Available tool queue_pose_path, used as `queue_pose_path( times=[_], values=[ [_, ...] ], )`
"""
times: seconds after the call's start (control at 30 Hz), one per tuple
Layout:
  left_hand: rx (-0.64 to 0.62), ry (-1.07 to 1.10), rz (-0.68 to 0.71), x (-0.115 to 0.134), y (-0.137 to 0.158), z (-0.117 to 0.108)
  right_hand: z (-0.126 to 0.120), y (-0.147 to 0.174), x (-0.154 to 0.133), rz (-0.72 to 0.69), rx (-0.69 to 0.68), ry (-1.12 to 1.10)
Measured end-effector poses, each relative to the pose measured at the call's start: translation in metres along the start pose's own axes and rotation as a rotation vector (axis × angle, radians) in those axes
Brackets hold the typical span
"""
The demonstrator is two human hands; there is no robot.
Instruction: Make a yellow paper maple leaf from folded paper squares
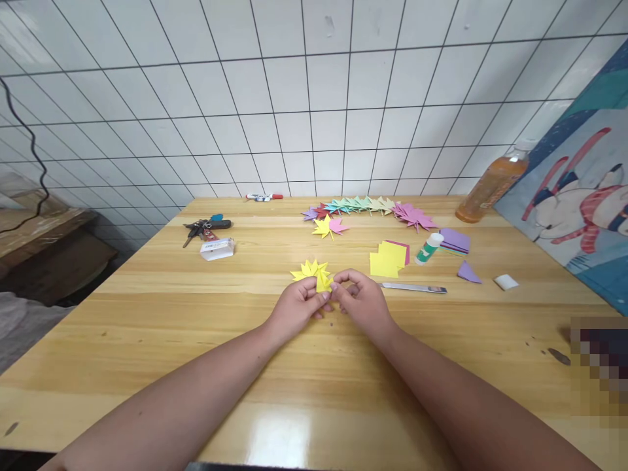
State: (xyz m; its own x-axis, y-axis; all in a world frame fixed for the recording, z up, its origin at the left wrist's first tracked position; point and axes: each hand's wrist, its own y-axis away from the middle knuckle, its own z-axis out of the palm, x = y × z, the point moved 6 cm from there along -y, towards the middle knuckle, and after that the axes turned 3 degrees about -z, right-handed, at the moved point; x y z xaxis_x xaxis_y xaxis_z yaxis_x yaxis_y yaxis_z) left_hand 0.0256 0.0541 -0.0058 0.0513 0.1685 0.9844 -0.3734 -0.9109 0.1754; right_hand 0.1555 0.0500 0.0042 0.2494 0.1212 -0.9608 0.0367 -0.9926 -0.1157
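Observation:
Near the middle of the table, my left hand pinches a small folded piece of yellow paper between thumb and fingers. My right hand has its thumb and index finger closed on the right edge of the same piece. Just behind it, spiky yellow folded-paper points fan out; whether they are joined to the held piece I cannot tell. To the right of my right hand lies a metal ruler-like strip. Flat yellow paper squares rest beyond it, over a magenta sheet.
Colourful folded-paper leaves line the back, with a yellow-and-pink one in front. A glue stick, purple paper stack, purple triangle, white block and drink bottle stand right. Keys, a small box and marker lie left.

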Motion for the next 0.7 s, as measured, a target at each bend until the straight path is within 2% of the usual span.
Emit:
queue_pose_path(
  times=[0.23,0.37,0.57,0.7],
  values=[
    [0.01,-0.03,0.029,0.002,0.001,0.0,0.001,0.0,-0.004,-0.102,-0.002,0.062],
    [-0.015,-0.061,-0.003,-0.001,0.003,0.001,-0.002,0.0,-0.007,-0.119,0.013,0.088],
    [-0.09,-0.122,-0.008,0.0,0.004,0.007,0.002,-0.001,0.003,0.1,-0.091,-0.179],
    [-0.112,-0.108,-0.028,-0.002,0.002,0.007,0.001,-0.003,0.006,0.158,-0.118,-0.303]
  ],
)
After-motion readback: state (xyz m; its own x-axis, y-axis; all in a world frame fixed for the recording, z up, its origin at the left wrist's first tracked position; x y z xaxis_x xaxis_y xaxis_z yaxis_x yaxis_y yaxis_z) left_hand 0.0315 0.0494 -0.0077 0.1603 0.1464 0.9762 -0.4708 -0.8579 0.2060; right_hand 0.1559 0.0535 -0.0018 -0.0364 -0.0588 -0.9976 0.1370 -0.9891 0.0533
